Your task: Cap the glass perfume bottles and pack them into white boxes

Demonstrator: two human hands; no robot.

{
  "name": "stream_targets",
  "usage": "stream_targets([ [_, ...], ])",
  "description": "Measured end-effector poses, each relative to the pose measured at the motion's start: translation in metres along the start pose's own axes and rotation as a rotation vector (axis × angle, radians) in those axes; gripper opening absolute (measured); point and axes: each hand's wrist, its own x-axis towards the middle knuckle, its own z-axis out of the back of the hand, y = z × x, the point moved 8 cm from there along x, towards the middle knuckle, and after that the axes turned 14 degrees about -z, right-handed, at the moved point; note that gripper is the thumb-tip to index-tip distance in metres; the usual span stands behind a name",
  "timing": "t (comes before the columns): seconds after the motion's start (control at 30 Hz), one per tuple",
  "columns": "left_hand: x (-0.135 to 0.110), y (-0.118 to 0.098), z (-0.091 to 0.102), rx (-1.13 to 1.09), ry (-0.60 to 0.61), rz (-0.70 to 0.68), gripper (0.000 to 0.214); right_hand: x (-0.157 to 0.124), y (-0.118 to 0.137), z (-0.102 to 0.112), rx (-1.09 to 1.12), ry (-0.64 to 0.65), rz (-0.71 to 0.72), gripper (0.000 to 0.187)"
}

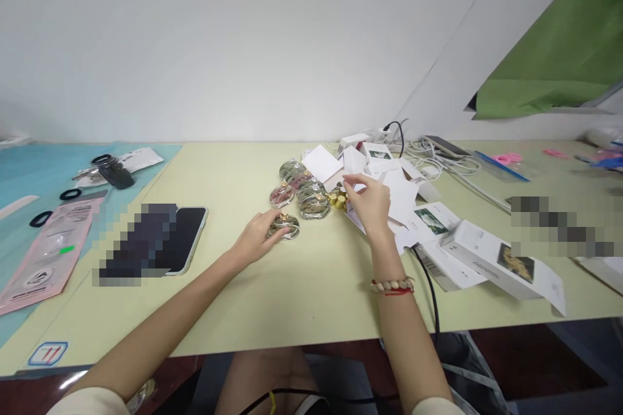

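My left hand (257,237) is closed round a small round glass bottle (287,228) with a gold neck, which stands on the table. My right hand (370,202) is raised over the edge of the paper pile, its fingers bent together; whatever they hold, if anything, is too small to make out. Just left of it lie several shiny gold caps (337,200). Behind my left hand several more round bottles stand in a group, among them a greenish bottle (314,202) and a pinkish bottle (281,195).
White boxes and papers (402,198) are heaped on the right, with an opened carton (487,256) in front. White cables (438,159) and a black cord (431,285) run nearby. At left are a phone (187,240), a pink packet (56,253) and a dark jar (117,172).
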Motion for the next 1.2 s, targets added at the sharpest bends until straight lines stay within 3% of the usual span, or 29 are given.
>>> stream_targets([
  [0.1, 0.001, -0.002, 0.001, -0.004, 0.001, -0.009, 0.026, 0.002, -0.015, -0.017, -0.282, 0.094, -0.031, 0.023],
  [0.27, 0.001, -0.003, 0.002, -0.001, -0.02, -0.023, 0.028, -0.007, -0.012, -0.04, -0.495, 0.224, 0.073, 0.028],
  [0.67, -0.001, -0.002, -0.001, 0.036, -0.018, -0.029, 0.034, -0.009, -0.011, -0.047, -0.516, 0.151, 0.117, 0.02],
  [0.8, 0.0, -0.004, 0.001, 0.023, -0.039, -0.043, 0.034, -0.007, -0.005, -0.039, -0.345, 0.075, 0.148, 0.021],
  [0.93, 0.001, -0.004, 0.002, 0.013, -0.044, -0.042, 0.031, -0.014, 0.016, -0.015, 0.077, -0.093, 0.191, 0.029],
  [1.0, 0.001, -0.004, 0.001, 0.002, -0.039, -0.043, 0.03, -0.024, 0.032, -0.017, 0.303, -0.008, 0.256, 0.03],
  [1.07, 0.0, -0.004, 0.001, -0.013, -0.038, -0.047, 0.03, -0.038, 0.05, -0.028, 0.459, 0.176, 0.324, 0.028],
  [1.2, 0.0, -0.002, 0.0, -0.024, -0.04, -0.044, 0.032, -0.066, 0.072, -0.051, 0.559, 0.473, 0.4, 0.024],
])
